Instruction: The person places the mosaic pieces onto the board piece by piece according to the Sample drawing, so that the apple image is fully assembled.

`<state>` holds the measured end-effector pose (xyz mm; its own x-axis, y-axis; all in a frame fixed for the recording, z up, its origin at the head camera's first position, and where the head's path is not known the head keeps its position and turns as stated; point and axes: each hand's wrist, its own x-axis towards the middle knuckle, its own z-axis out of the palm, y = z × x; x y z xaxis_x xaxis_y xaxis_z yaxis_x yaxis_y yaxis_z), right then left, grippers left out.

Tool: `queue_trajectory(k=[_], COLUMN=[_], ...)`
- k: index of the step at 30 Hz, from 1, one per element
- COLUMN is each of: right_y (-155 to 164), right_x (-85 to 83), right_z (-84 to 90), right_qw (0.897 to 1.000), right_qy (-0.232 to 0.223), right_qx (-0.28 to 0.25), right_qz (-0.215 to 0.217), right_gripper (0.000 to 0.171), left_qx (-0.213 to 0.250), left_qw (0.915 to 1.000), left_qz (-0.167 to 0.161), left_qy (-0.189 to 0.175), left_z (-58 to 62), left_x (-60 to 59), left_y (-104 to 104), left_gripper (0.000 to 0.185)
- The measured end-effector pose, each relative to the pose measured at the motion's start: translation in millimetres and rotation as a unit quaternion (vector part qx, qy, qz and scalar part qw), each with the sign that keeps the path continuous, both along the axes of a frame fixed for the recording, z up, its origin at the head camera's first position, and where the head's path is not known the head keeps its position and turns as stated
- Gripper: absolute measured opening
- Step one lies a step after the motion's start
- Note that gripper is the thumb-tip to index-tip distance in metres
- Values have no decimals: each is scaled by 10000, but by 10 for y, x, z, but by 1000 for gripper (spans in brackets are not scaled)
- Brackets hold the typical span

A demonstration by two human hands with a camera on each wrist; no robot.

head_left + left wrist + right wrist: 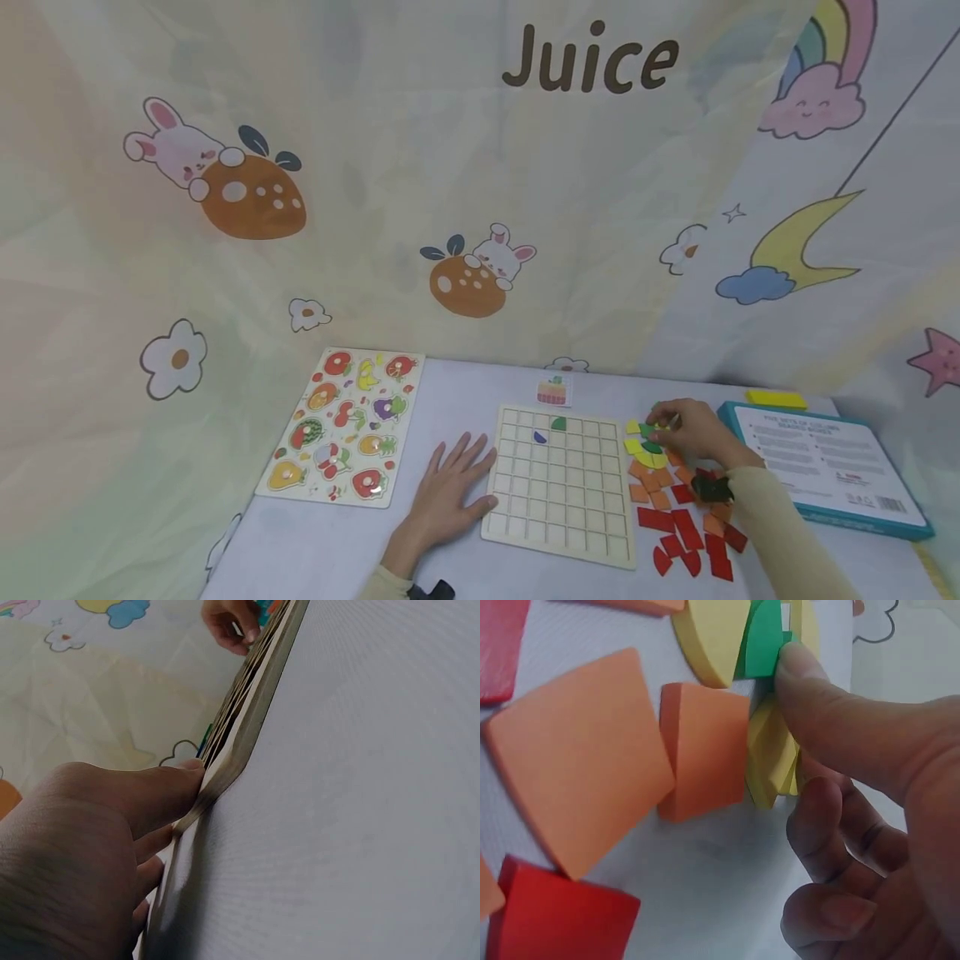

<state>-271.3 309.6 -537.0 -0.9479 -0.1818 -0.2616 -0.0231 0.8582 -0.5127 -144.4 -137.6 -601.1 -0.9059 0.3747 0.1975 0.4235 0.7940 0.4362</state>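
A pale wooden grid board (pixel 558 500) lies on the table, with a green quarter-round block (pixel 558 423) and a small blue block (pixel 540 437) in its upper cells. My left hand (pixel 453 483) rests with spread fingers at the board's left side; its thumb touches the edge of the board (pixel 238 746) in the left wrist view. Right of the board, my right hand (pixel 693 429) reaches into the coloured blocks. Its thumb (pixel 802 667) pinches at a green block (pixel 763 645), the opposing fingertip hidden. Yellow blocks (pixel 769 750) and orange blocks (pixel 585 757) lie beside it.
Red blocks (pixel 686 529) lie nearer me. A small picture card (pixel 554 390) stands behind the board. At left is a fruit puzzle board (pixel 341 429); at right, a teal-edged box (pixel 832 462) with a yellow item (pixel 777 400) behind it. A printed cloth hangs behind the table.
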Motion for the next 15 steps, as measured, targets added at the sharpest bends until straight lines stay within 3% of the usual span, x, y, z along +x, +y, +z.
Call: queue_trajectory(k=[5,15], right_y=[-26,-47], right_x=[4,28], right_z=[42,63], right_qw=[9999,9998], right_qy=[-106,188], right_qx=[6,20], right_qz=[-95,88], right_gripper=[26,21], left_qx=[22,63], left_qw=[10000,9999], left_qz=[14,-21], left_qy=[-32,80], left_z=[19,-4], left_x=[5,-1], left_y=[-1,1], left_gripper=[69,68])
